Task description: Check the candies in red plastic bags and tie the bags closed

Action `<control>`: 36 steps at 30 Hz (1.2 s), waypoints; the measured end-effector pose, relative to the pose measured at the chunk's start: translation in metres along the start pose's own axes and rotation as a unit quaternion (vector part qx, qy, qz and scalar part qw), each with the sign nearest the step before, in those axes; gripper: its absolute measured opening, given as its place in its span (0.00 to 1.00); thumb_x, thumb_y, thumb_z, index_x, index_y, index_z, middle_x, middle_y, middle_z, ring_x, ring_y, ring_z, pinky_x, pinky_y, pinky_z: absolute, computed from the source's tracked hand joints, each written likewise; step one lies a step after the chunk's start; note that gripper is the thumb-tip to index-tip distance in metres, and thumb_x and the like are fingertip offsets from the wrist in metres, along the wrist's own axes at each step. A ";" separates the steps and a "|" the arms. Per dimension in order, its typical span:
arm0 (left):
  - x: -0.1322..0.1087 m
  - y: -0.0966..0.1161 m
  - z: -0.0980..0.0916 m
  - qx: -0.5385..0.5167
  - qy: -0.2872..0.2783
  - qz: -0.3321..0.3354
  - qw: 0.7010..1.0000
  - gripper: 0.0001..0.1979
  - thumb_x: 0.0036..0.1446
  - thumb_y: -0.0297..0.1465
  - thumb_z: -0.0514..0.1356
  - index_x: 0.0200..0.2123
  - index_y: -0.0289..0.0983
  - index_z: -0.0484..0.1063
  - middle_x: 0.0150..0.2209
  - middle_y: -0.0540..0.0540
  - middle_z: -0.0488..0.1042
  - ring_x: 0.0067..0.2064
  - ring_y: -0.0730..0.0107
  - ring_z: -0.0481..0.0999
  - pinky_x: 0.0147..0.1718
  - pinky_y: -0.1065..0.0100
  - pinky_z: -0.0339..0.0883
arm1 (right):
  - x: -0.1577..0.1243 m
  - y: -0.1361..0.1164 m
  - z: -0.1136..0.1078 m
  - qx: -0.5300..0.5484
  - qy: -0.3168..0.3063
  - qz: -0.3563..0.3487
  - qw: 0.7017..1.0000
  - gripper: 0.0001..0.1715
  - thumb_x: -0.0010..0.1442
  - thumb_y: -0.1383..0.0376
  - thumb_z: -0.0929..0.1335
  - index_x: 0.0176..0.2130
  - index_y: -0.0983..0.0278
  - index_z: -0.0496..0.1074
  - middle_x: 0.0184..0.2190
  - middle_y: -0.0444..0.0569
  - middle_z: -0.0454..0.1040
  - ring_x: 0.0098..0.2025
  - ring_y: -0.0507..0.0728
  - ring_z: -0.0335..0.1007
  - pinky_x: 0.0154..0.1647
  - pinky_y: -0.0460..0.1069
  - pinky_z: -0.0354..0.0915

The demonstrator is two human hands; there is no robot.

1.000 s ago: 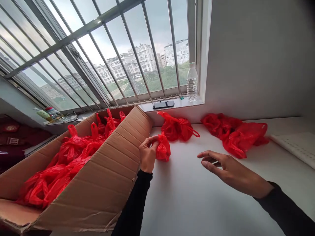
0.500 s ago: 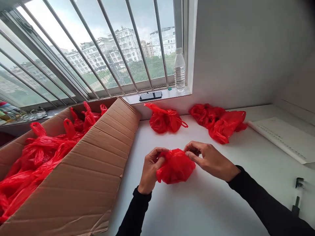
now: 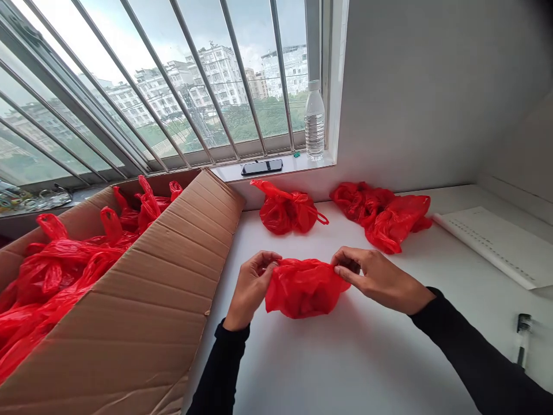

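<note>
A thin red plastic bag (image 3: 305,291) rests on the white table in front of me, its upper edge stretched sideways between my hands. My left hand (image 3: 253,285) pinches the edge at the bag's left. At the right corner, the thumb and fingers of my right hand (image 3: 374,276) are closed on the same edge. Something darker shows faintly through the lower part of the bag; its kind cannot be made out. Behind it sits a knotted red bag (image 3: 288,210) with a loop sticking out to the right.
A cardboard box (image 3: 173,253) full of red bags (image 3: 64,265) stands at left. More red bags (image 3: 384,213) lie against the wall. On the sill are a phone (image 3: 261,167) and a plastic bottle (image 3: 315,121). Paper sheets (image 3: 496,242) and a pen (image 3: 522,337) lie at right.
My hands have moved apart, the left one leftward and the right one slightly rightward. The bag's edge between them is now wider and straighter.
</note>
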State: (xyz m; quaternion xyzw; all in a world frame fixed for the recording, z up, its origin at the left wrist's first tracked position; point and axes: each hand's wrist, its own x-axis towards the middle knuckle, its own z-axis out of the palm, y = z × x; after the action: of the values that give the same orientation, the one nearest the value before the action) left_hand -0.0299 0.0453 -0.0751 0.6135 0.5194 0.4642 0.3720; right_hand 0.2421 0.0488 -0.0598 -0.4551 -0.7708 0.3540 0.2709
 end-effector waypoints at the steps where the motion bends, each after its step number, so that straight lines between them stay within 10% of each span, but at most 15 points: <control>1: 0.004 0.004 -0.004 0.021 -0.006 0.007 1.000 0.09 0.61 0.36 0.62 0.40 0.39 0.78 0.40 0.43 0.80 0.38 0.62 0.78 0.38 0.63 0.72 | 0.000 0.001 -0.004 -0.005 0.003 0.006 1.000 0.12 0.67 0.57 0.63 0.40 0.59 0.74 0.36 0.46 0.77 0.35 0.56 0.69 0.36 0.53 0.65; 7: 0.019 0.038 0.002 0.133 -0.113 0.095 0.980 0.16 0.60 0.33 0.63 0.52 0.47 0.78 0.56 0.46 0.76 0.58 0.56 0.72 0.59 0.57 0.63 | 0.001 0.000 -0.012 -0.028 0.027 0.035 0.999 0.11 0.67 0.56 0.63 0.40 0.59 0.73 0.41 0.46 0.77 0.42 0.58 0.71 0.41 0.53 0.66; 16: 0.038 0.044 0.009 0.209 -0.186 0.140 0.950 0.08 0.58 0.29 0.62 0.35 0.44 0.82 0.33 0.48 0.78 0.34 0.63 0.76 0.33 0.67 0.68 | 0.005 0.000 -0.003 -0.012 -0.013 0.048 0.999 0.16 0.66 0.50 0.66 0.48 0.56 0.72 0.28 0.41 0.72 0.27 0.54 0.64 0.29 0.49 0.60; 27: 0.028 0.051 -0.009 0.274 -0.175 0.147 0.934 0.07 0.57 0.36 0.67 0.40 0.47 0.79 0.33 0.50 0.75 0.37 0.62 0.74 0.38 0.65 0.66 | 0.000 -0.002 -0.016 -0.030 0.013 0.067 0.997 0.12 0.68 0.55 0.64 0.36 0.58 0.70 0.36 0.43 0.76 0.38 0.56 0.71 0.37 0.51 0.63; 36: 0.029 0.061 -0.009 0.179 -0.040 0.142 0.973 0.07 0.65 0.37 0.61 0.36 0.44 0.78 0.39 0.49 0.80 0.43 0.61 0.78 0.45 0.62 0.69 | -0.017 -0.004 -0.042 -0.083 0.015 0.098 0.992 0.09 0.65 0.57 0.66 0.35 0.57 0.71 0.36 0.42 0.76 0.41 0.56 0.71 0.39 0.50 0.65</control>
State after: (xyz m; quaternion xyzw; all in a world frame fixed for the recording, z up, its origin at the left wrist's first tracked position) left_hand -0.0203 0.0625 -0.0100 0.7557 0.4865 0.3867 0.2067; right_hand 0.2791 0.0449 -0.0329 -0.5546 -0.7452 0.3065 0.2076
